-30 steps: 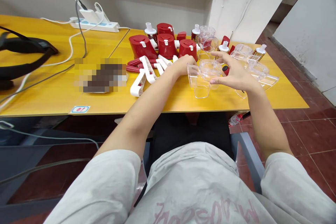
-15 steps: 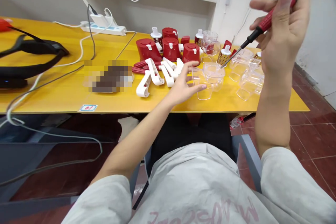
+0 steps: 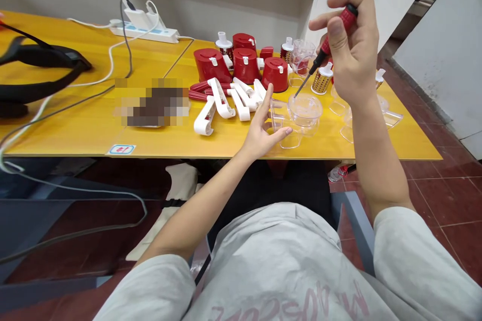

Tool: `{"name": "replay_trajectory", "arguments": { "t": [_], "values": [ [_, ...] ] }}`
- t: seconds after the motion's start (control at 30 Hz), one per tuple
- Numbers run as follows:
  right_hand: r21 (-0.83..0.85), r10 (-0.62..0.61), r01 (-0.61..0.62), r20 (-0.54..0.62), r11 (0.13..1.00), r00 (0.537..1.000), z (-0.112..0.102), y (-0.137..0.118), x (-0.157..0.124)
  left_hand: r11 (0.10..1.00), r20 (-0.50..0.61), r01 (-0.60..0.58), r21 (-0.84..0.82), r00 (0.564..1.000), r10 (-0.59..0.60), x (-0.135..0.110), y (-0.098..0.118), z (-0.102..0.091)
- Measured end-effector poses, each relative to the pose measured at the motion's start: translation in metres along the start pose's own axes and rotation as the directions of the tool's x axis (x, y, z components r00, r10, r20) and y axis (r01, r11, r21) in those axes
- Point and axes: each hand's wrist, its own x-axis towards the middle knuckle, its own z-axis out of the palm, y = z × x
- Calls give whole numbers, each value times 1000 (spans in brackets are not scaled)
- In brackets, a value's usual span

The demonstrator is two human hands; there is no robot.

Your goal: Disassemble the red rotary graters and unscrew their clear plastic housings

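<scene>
One screwdriver (image 3: 318, 62) is gripped in the right hand (image 3: 352, 55), raised above the table (image 3: 169, 143), its shaft slanting down and leftward; the tip ends at the top of a clear plastic cup (image 3: 306, 114), though whether it touches I cannot tell; the cup sits just behind the table's front edge, a narrow strip of yellow top between them; the left hand (image 3: 261, 135) is at the cup's left end, thumb in front and fingers behind, held apart with the plastic between; whether they press on it I cannot tell.

Behind the cup, room is tight: red cups (image 3: 245, 67) stand close together, with white handles (image 3: 221, 99) heaped in front of them, just left of the left hand; a perforated drum (image 3: 322, 80) stands behind and to the right; more clear pieces (image 3: 391, 118) lie beyond the right forearm; wider yellow surface shows at the front left, between the handles and the front edge.
</scene>
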Motion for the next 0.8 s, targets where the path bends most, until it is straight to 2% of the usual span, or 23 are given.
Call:
{"name": "replay_trajectory", "arguments": {
  "t": [0.2,0.37,0.5,0.6,0.67,0.8],
  "values": [
    [0,-43,43,55,999,998,7,-8,1,997,-7,74,-8,997,-74,-1,4,1],
    [41,-70,66,82,997,994,7,-12,6,997,6,80,4,997,-80,-1,4,1],
    [-59,-72,82,152,995,986,6,-21,10,996,3,52,78,999,-53,0,3,1],
    [-122,-31,48,142,991,989,6,-29,10,994,-4,40,97,999,-40,0,3,1],
    [-74,-10,19,123,997,992,7,-29,10,995,-4,49,84,999,-49,-1,4,1],
    [114,-81,60,185,992,979,8,-20,13,998,-8,51,35,999,-51,-2,5,1]
  ]
}}
